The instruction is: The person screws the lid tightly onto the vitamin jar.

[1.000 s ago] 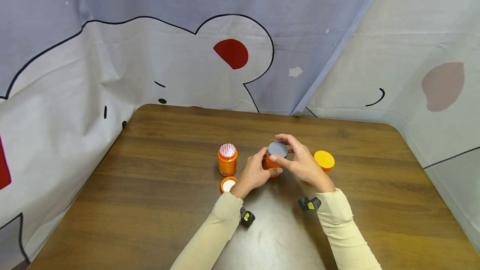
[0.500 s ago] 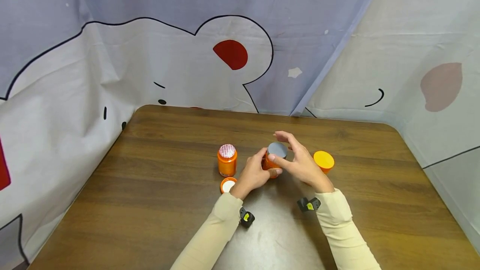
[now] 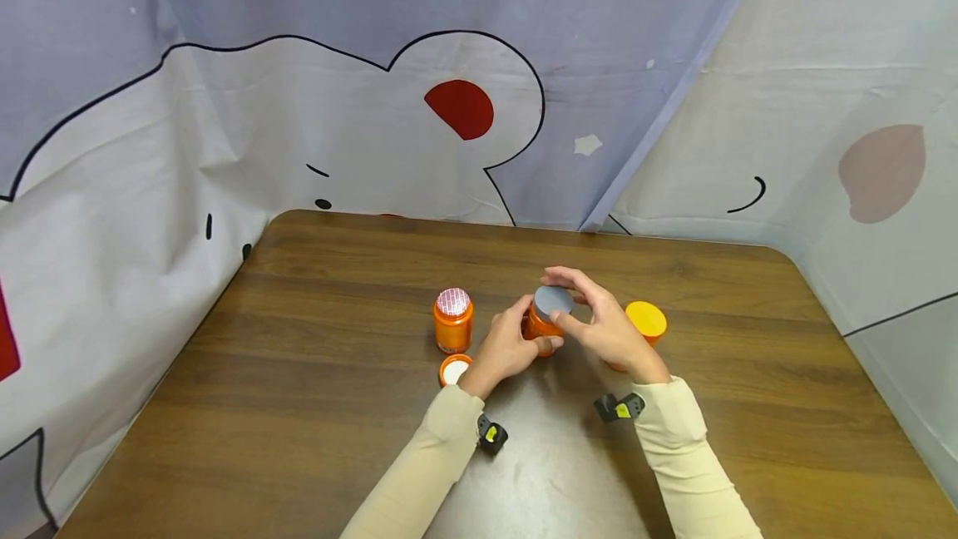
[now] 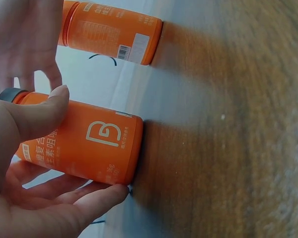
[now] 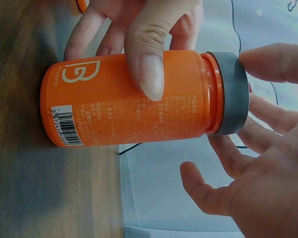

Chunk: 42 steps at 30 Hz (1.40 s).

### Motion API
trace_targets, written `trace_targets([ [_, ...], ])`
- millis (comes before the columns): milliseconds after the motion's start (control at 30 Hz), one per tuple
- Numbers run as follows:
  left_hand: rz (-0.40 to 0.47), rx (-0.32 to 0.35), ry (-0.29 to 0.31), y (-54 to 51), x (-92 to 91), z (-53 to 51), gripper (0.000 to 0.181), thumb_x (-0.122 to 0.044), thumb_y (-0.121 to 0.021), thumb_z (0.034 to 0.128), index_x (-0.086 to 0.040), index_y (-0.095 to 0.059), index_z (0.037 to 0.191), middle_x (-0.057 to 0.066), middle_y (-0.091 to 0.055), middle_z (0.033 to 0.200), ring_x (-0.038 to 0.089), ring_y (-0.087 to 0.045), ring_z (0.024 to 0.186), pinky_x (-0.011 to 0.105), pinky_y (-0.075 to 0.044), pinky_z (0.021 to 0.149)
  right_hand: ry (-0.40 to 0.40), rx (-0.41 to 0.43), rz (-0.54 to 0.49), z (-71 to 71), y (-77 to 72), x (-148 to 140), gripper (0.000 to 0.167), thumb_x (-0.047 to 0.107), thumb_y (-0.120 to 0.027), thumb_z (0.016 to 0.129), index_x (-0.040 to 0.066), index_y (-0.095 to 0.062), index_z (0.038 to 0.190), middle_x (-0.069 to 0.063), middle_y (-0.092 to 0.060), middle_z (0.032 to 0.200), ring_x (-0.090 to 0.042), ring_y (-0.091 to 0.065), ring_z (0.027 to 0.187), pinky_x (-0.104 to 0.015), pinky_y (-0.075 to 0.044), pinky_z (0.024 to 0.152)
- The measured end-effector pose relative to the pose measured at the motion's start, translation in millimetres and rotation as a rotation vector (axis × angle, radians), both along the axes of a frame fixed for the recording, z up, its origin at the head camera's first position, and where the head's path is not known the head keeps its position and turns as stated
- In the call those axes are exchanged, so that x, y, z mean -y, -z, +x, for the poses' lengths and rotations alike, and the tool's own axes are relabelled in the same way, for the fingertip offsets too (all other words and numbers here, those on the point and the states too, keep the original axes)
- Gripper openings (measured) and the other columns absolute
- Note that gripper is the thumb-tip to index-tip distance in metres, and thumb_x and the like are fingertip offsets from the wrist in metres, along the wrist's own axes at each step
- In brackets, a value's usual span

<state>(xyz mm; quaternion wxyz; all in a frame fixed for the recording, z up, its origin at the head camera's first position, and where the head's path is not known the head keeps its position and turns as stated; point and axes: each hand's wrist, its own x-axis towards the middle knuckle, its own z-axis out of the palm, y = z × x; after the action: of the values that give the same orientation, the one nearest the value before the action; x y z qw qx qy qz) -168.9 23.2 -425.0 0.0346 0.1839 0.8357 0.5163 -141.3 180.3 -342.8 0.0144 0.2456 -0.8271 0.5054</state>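
Observation:
An orange bottle (image 3: 540, 329) with a grey screw cap (image 3: 552, 300) stands upright on the table between both hands. My left hand (image 3: 511, 348) grips its body from the left, thumb on the near side; the right wrist view shows that thumb lying across the printed label. Around the grey cap (image 5: 231, 94) curl the thumb and fingers of my right hand (image 3: 606, 331), thumb on the near edge, forefinger on the far edge. A narrow orange ring of the neck shows below the cap in the right wrist view.
Left of the hands stands an orange bottle (image 3: 452, 327) without a cap, its mouth covered by a printed foil seal. An upturned orange cap (image 3: 455, 369) lies before it, partly behind my left wrist. A yellow-topped orange bottle (image 3: 647, 320) stands right of my right hand.
My right forefinger lifted off the cap's far side, then came back down to it. The right thumb has shifted rightward along the cap's near edge. My left hand and the bottle have stayed put.

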Motion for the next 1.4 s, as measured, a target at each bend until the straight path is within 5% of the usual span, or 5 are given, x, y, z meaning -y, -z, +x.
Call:
trace_targets([
  [467, -0.012, 0.001, -0.002, 0.1, 1.1, 0.5, 0.062, -0.030, -0.076, 0.0753, -0.018, -0.048, 0.129, 0.000, -0.061, 0.114, 0.015, -0.058, 0.098, 0.033, -0.046, 0.087, 0.110, -0.018, 0.061, 0.0, 1.2, 4, 0.048, 0.011, -0.068, 0.083, 0.004, -0.047, 0.125, -0.012, -0.054, 0.121, -0.030, -0.047, 0.114, -0.051, -0.034, 0.095],
  [700, -0.028, -0.004, -0.003, 0.2, 0.9, 0.4, 0.060, -0.033, -0.074, 0.0761, -0.018, -0.048, 0.128, -0.001, -0.061, 0.113, 0.015, -0.058, 0.097, 0.032, -0.047, 0.086, 0.153, -0.078, 0.132, -18.8, 32.9, -6, 0.058, 0.036, -0.070, 0.080, 0.017, -0.045, 0.129, 0.000, -0.050, 0.121, -0.018, -0.047, 0.113, -0.045, -0.037, 0.094],
  [800, -0.022, 0.001, 0.000, 0.1, 0.4, 0.5, 0.060, -0.032, -0.075, 0.0758, -0.018, -0.048, 0.128, -0.001, -0.062, 0.112, 0.014, -0.059, 0.096, 0.032, -0.047, 0.085, 0.150, -0.071, 0.132, -17.8, 32.2, -7, 0.060, 0.039, -0.067, 0.082, 0.022, -0.042, 0.133, 0.002, -0.046, 0.127, -0.021, -0.042, 0.120, -0.046, -0.034, 0.096],
  [967, -0.005, 0.006, 0.004, -0.7, 0.2, 0.2, 0.060, -0.029, -0.076, 0.0755, -0.017, -0.048, 0.128, -0.001, -0.062, 0.113, 0.014, -0.059, 0.096, 0.033, -0.047, 0.086, 0.099, -0.054, 0.083, -14.2, 24.9, -8, 0.056, 0.029, -0.063, 0.087, 0.024, -0.038, 0.136, 0.003, -0.042, 0.136, -0.023, -0.036, 0.127, -0.045, -0.030, 0.099],
  [1400, -0.014, -0.008, 0.001, 0.3, 0.2, -0.5, 0.060, -0.028, -0.076, 0.0755, -0.016, -0.048, 0.128, 0.000, -0.062, 0.112, 0.015, -0.059, 0.095, 0.034, -0.047, 0.086, 0.000, -0.016, 0.051, 4.1, -3.9, 2, 0.052, -0.004, -0.057, 0.086, 0.006, -0.040, 0.133, -0.011, -0.051, 0.125, -0.032, -0.043, 0.119, -0.049, -0.030, 0.101],
])
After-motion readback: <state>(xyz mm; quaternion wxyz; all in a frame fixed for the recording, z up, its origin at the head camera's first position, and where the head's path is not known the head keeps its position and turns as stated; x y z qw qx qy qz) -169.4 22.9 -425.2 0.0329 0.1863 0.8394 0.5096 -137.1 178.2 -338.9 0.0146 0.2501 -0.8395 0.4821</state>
